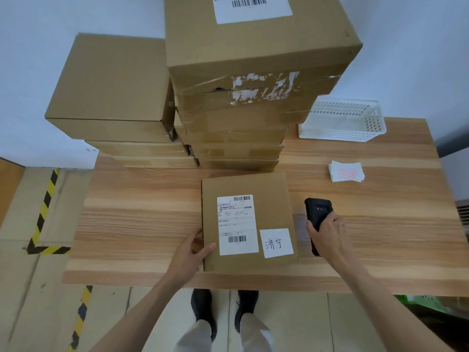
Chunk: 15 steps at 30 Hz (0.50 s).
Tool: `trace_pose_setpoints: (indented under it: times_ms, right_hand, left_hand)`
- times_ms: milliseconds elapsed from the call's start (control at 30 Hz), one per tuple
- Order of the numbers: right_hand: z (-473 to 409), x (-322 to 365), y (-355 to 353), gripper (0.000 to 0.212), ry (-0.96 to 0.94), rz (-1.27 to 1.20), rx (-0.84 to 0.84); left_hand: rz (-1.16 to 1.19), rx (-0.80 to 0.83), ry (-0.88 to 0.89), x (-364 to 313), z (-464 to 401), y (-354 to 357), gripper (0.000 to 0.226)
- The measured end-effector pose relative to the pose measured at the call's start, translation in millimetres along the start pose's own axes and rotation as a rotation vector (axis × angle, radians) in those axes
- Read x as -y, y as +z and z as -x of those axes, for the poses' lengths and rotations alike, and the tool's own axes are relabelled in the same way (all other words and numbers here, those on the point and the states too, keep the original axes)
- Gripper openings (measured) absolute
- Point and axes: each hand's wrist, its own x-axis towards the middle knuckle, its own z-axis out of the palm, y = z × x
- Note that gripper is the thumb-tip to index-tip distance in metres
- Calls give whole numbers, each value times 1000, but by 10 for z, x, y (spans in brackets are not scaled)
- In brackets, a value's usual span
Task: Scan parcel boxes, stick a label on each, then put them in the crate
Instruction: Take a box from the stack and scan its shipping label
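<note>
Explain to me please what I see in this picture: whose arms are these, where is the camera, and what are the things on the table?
There is no machine here. A person wears the camera on the head, so it looks down at their own arms and shoes.

The left hand rests on the corner of a flat parcel box lying on the wooden table. This box carries a printed shipping label and a small white handwritten sticker.

The right hand grips a black handheld scanner beside the box.

Behind stand two stacks of boxes. At the far right are a white plastic basket and a small pile of labels with red stamps.
</note>
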Motion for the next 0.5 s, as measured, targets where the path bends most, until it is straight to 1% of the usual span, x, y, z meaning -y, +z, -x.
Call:
trace_pose_setpoints:
  times_ms: [100,167,267,367,500]
  right_hand:
    - [-159,-86,286,62,16,118,81]
    - [-224,-103,457,69,26,130,120]
    - [-282,-107,555,78,-8,128,148]
    - [-301,-148,561,79,-50,186,129]
    - [-332,-207,623,80,-56,159,77]
  left_hand:
    - [-6,-3,-6,3,-6,-16,54]
    - [-3,-9,-16,27,-19,-18,55]
    - [15,-22,-33,37,-22,-5,56]
    - [21,-22,-30,22,-2,6,54]
    - [33,-27,-34,1,15,30,48]
